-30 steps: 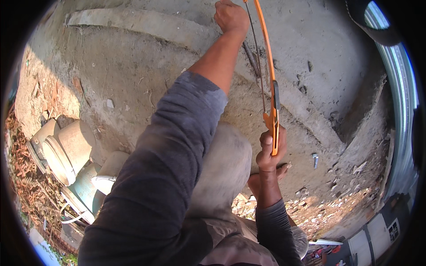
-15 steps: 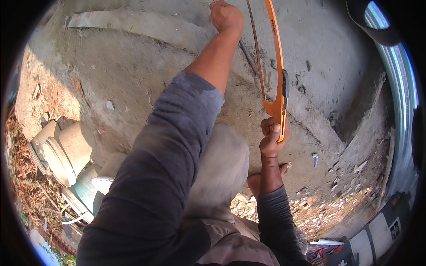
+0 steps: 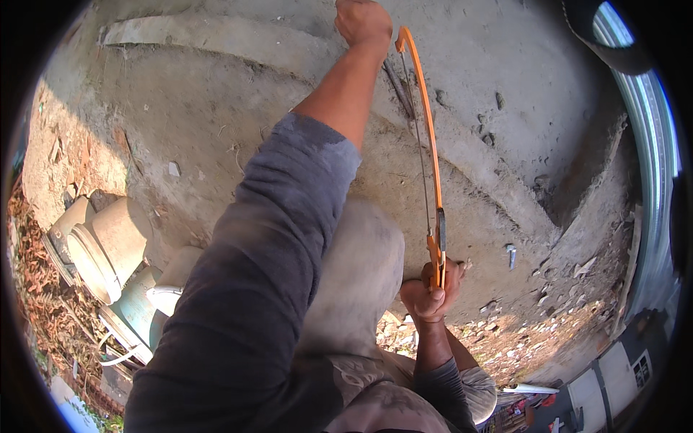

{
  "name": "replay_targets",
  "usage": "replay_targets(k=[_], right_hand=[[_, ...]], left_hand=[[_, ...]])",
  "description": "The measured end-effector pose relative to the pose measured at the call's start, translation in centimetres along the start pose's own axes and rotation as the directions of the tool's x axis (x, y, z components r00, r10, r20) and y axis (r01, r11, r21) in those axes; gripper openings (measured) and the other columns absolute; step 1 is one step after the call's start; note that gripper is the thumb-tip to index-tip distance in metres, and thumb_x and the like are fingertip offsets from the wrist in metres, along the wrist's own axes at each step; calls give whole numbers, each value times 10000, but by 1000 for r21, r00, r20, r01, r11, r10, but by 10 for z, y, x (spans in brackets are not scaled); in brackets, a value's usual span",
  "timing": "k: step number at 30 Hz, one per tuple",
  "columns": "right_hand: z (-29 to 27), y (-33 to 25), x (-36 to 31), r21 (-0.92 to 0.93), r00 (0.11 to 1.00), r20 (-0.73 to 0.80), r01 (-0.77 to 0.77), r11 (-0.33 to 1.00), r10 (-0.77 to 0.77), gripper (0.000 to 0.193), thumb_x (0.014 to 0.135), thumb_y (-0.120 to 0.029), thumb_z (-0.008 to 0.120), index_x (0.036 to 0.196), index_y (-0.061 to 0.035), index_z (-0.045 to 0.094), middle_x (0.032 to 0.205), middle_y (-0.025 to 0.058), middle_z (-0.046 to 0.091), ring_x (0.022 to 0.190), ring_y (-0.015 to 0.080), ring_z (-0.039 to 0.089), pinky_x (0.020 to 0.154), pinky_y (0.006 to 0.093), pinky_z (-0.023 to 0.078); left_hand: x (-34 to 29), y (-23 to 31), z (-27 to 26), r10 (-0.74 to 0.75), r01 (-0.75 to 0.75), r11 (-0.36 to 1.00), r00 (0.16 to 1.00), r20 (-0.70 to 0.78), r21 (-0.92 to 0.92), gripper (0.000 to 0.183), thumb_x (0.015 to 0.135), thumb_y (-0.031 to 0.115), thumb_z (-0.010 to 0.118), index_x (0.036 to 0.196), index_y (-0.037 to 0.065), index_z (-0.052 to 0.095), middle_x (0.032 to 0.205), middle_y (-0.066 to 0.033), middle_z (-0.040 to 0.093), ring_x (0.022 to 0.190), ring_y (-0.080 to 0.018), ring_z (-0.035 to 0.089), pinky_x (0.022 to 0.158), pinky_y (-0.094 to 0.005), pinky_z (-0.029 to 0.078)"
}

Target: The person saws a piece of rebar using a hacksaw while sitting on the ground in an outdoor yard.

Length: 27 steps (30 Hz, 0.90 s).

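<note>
In the right hand part of the view, my right hand is wrapped round the handle of an orange hacksaw. The saw points away from me, with its thin blade stretched along the left side of the bowed frame. My left hand is closed at the far edge of the view, left of the saw's tip; what it grips is hidden. A dark rod slants over the ground between my left forearm and the blade. It lines up with my left fist, but whether it reaches it I cannot tell.
Several dirty buckets lie at the left beside dry leaves. Raised concrete ridges cross the ground. A small metal bolt-like piece lies at the right, near rubble. Corrugated metal sheet stands along the right edge.
My right hand has drawn the hacksaw back toward me, bringing its far end into view. My left hand has shifted slightly up and left and remains closed.
</note>
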State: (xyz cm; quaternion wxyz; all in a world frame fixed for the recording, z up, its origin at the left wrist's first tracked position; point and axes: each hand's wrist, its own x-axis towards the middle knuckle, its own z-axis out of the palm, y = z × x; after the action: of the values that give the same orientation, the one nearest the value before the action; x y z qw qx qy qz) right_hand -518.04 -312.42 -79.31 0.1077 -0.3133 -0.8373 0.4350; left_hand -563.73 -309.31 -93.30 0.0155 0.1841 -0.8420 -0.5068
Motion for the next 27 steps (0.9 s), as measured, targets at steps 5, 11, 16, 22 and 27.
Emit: replay_targets(k=[5,11,16,22,27], right_hand=[[49,-17,91,320,1000,-5,-14,947,16,786,1000,-665,354,1239,48,584,628,-10,477,565,74,439,520,249,340],[5,-13,3,186,999,46,-16,982,8,796,1000,-666,349,1207,62,592,644,6,504,577,74,459,548,256,367],[31,-11,41,307,999,20,-46,951,42,735,1007,-629,388,1185,53,597,653,-2,481,572,75,443,548,252,356],[28,-5,32,293,999,40,-41,955,30,735,1004,-638,384,1233,27,595,637,-16,461,572,74,434,558,246,348],[-2,8,-8,86,998,26,54,995,-56,746,1006,-649,360,1202,23,617,622,-5,475,568,79,446,546,247,351]], left_hand=[[6,-10,6,54,-55,998,998,-31,-28,376,995,238,430,1024,-60,657,1076,-329,660,1056,-485,617,934,-506,476],[12,-20,10,88,-85,994,996,-32,75,359,986,225,432,1007,-41,671,1055,-308,675,1026,-472,635,917,-509,487],[7,-20,11,144,-138,983,989,-39,119,362,984,229,425,1010,-40,667,1038,-308,676,1006,-468,641,908,-515,488],[6,-15,6,45,-42,997,998,-41,59,367,988,234,419,1025,-39,661,1021,-305,677,992,-476,638,903,-521,489],[7,-13,15,21,-19,992,1000,-14,125,376,996,243,415,1027,-42,659,1045,-309,674,1006,-483,635,905,-528,489]])
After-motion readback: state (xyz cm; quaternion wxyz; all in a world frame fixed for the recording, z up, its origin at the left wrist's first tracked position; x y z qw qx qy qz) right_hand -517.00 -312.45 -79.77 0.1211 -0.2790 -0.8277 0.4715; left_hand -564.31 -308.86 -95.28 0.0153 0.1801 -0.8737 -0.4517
